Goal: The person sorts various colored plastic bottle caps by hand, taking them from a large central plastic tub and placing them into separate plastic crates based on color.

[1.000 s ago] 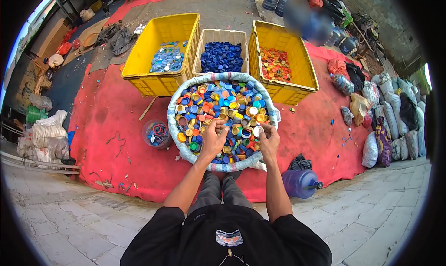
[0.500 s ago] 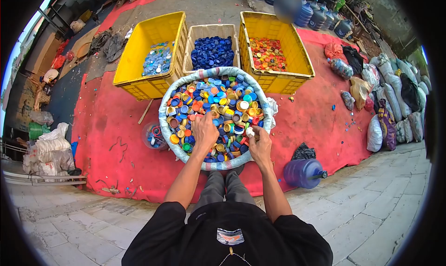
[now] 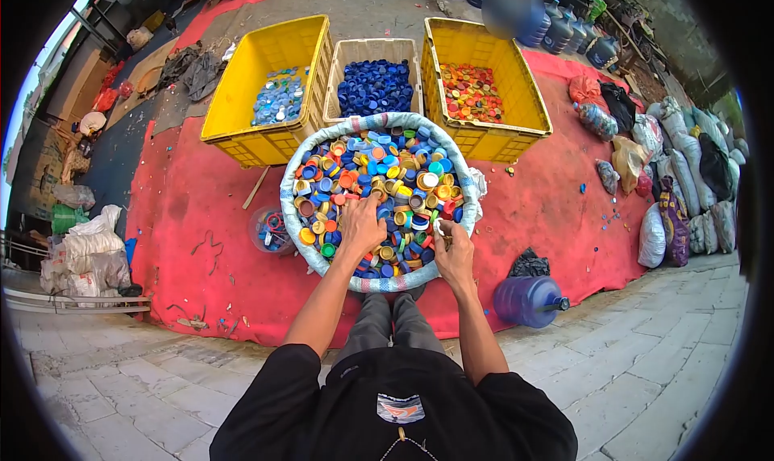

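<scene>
A big round basket (image 3: 288,195) with a pale cloth-wrapped rim stands before me, heaped with mixed-colour bottle caps (image 3: 395,171). My left hand (image 3: 363,226) reaches into the heap, its fingers bent and drawn together among the caps. Whatever lies between those fingertips is hard to make out. Over the basket's right part, my right hand (image 3: 454,253) pinches a small white bottle cap (image 3: 439,230) between thumb and fingers.
Behind the basket stand a yellow crate (image 3: 222,106) with light-blue caps, a white crate (image 3: 330,98) with dark-blue caps and a yellow crate (image 3: 528,98) with red and orange caps. A large water bottle (image 3: 528,301) lies right; filled sacks (image 3: 685,163) line the far right.
My left hand has shifted slightly, its fingertips now further up and right among the caps. My right hand stays at the basket's right side with the white cap. The view has moved a little.
</scene>
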### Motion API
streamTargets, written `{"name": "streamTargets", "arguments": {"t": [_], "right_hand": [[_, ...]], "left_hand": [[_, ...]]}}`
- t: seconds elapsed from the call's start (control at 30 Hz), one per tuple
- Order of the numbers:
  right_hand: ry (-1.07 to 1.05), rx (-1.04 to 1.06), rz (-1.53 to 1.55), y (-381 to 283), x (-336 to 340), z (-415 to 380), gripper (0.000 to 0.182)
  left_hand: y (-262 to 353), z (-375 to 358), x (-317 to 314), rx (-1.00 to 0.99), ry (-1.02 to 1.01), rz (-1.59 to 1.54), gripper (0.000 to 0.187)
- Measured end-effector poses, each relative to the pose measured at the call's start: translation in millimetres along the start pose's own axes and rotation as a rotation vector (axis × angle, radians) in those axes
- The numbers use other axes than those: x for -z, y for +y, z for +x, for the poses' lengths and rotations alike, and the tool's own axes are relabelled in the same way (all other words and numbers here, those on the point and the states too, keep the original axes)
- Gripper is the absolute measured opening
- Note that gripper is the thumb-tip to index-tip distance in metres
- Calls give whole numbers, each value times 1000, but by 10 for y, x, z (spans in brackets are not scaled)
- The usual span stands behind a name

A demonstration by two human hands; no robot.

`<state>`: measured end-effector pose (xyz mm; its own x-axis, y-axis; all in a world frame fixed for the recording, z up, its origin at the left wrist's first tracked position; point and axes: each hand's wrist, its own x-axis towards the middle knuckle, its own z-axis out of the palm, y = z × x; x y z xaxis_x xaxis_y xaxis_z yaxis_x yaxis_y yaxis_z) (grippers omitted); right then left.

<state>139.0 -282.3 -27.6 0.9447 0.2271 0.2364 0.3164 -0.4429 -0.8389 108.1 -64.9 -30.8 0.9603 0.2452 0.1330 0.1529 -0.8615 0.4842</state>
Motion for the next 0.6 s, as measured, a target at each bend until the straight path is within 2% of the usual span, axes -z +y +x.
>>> {"name": "streamTargets", "arguments": {"t": [0.2,0.3,0.4,0.6], "right_hand": [[-18,-24,-2,-52,-3,0,21],[3,41,-42,-59,-12,-4,21],[7,94,-98,-99,-6,-8,21],[-22,79,-73,-76,-35,-55,21]], "left_hand": [[-41,8,157,24,-128,-169,50],[-205,57,62,54,-177,-316,46],[-277,87,-27,37,-144,-334,46],[-200,154,97,101,-270,-312,51]]}}
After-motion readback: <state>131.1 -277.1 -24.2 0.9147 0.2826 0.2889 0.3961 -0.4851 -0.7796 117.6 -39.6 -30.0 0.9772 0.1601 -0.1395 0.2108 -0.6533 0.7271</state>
